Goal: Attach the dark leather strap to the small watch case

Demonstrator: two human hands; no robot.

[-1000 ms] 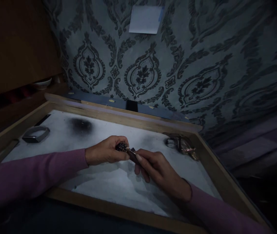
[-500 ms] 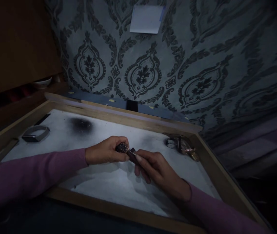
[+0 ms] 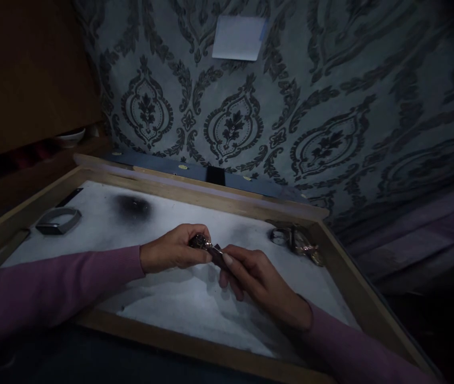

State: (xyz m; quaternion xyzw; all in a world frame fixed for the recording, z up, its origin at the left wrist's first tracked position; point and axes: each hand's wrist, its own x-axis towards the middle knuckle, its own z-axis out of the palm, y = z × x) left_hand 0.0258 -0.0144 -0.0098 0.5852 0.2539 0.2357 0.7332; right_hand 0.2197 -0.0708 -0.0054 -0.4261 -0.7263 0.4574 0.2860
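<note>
Between my two hands, above the white-lined drawer floor, is what looks like a wristwatch (image 3: 200, 241) with a dark, shiny round case and a dark brown strap (image 3: 219, 258). My left hand (image 3: 174, 247) is closed around the case, thumb in front and fingers curled behind. From the right, my right hand (image 3: 257, 274) pinches the strap near the case. A thin bright metal edge shows between the hands; I cannot make out whether it belongs to the watch. My right fingertips partly cover the strap.
A wooden drawer (image 3: 195, 189) surrounds the hands. A grey band-style watch (image 3: 58, 221) lies at its left, and a cluster of watches or bracelets (image 3: 299, 242) at its right. Behind stands a patterned wall (image 3: 233, 125) with a white card (image 3: 238, 38). A wooden cabinet (image 3: 27, 80) is at left.
Both hands keep nearly the same place and grip. The bright metal edge between them shows shorter now. The view has shifted very slightly.
</note>
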